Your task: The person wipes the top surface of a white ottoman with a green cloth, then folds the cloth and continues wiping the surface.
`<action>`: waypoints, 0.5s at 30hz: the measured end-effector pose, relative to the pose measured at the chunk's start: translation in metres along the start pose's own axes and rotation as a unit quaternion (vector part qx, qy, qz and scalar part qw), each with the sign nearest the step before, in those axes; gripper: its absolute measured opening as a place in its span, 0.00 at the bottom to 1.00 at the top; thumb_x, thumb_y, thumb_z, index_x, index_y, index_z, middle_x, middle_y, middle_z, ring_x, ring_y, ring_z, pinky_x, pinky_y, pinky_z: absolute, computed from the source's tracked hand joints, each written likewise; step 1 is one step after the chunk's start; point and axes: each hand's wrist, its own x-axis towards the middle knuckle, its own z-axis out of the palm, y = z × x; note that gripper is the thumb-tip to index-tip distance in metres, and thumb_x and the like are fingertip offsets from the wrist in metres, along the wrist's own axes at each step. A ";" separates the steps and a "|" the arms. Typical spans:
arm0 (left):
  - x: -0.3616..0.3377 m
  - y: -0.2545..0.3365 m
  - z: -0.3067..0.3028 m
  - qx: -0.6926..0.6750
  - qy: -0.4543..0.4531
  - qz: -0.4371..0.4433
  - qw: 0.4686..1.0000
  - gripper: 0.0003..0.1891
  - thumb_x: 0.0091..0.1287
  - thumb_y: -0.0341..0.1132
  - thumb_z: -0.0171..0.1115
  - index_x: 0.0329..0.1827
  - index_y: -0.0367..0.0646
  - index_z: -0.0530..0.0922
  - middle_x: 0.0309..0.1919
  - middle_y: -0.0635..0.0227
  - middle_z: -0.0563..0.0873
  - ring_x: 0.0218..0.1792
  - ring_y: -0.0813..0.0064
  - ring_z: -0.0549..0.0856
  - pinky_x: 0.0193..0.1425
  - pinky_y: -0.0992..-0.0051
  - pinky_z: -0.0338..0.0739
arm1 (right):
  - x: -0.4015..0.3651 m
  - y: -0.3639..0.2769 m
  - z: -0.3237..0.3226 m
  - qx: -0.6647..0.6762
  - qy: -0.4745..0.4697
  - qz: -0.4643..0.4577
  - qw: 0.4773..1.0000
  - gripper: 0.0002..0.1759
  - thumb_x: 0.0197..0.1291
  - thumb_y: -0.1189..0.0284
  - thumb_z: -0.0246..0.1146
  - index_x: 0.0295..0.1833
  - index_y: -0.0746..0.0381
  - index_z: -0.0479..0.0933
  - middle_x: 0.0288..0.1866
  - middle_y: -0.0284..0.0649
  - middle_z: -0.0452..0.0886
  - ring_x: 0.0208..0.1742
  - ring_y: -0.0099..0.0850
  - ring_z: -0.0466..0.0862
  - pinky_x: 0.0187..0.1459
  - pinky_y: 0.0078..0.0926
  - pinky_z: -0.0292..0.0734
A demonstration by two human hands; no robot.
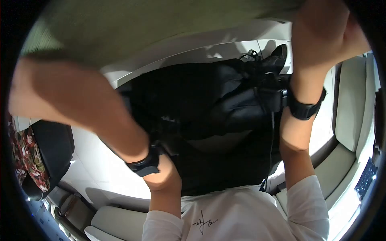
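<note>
My left hand (60, 92) is raised close to the camera at the left, blurred, its fingers not visible. Its edge meets a large green cloth (161, 28) that spans the top of the view, with a ribbed-looking part at its left. Up at the right, my right hand (327, 34) is beside the right end of this cloth, fingers likewise out of sight. Whether either hand grips the cloth cannot be made out. Each wrist wears a black band. Below lie my black trousers (169, 100), with a dark cable (273, 132) hanging over them.
White seats (354, 104) curve along the right side, and another pale seat (116, 221) is at the lower left. A black chair (52, 144) with floral fabric (32, 160) stands at the left. A black shoe (277, 56) rests on the white tiled floor (90, 164).
</note>
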 end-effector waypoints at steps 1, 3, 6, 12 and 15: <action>-0.004 0.011 -0.001 -0.001 0.006 0.015 1.000 0.20 0.80 0.34 0.48 0.68 0.31 0.70 0.63 0.38 0.75 0.65 0.40 0.74 0.71 0.42 0.65 | -0.003 0.013 -0.002 -0.024 -0.012 0.007 1.000 0.03 0.62 0.78 0.69 0.34 0.65 0.83 0.24 0.35 0.82 0.22 0.34 0.80 0.26 0.25 0.71; -0.009 0.035 0.000 -0.006 0.017 0.059 0.998 0.20 0.80 0.34 0.48 0.68 0.31 0.70 0.63 0.39 0.75 0.65 0.40 0.74 0.70 0.42 0.65 | -0.009 0.034 -0.007 -0.100 -0.057 0.012 0.993 0.03 0.62 0.78 0.69 0.34 0.65 0.83 0.24 0.35 0.83 0.22 0.34 0.80 0.27 0.25 0.71; -0.011 0.043 0.004 -0.009 0.026 0.104 0.994 0.19 0.80 0.34 0.48 0.68 0.31 0.70 0.63 0.39 0.75 0.65 0.40 0.75 0.70 0.41 0.66 | -0.003 0.040 -0.017 -0.176 -0.119 -0.044 0.976 0.03 0.62 0.79 0.68 0.35 0.66 0.84 0.25 0.35 0.83 0.23 0.33 0.81 0.27 0.25 0.72; 0.004 -0.018 0.003 0.015 0.009 0.025 1.000 0.19 0.80 0.35 0.48 0.67 0.32 0.70 0.63 0.39 0.75 0.64 0.40 0.75 0.69 0.41 0.66 | 0.001 -0.011 -0.006 0.018 -0.004 -0.026 0.999 0.02 0.62 0.80 0.68 0.35 0.68 0.83 0.27 0.36 0.84 0.24 0.31 0.81 0.28 0.24 0.72; 0.004 -0.017 -0.001 0.011 0.006 -0.004 1.000 0.19 0.80 0.35 0.48 0.67 0.32 0.70 0.63 0.39 0.75 0.64 0.40 0.75 0.68 0.41 0.67 | 0.000 -0.007 -0.003 0.039 0.004 -0.014 0.999 0.03 0.62 0.80 0.69 0.36 0.69 0.83 0.27 0.36 0.84 0.25 0.30 0.80 0.28 0.23 0.72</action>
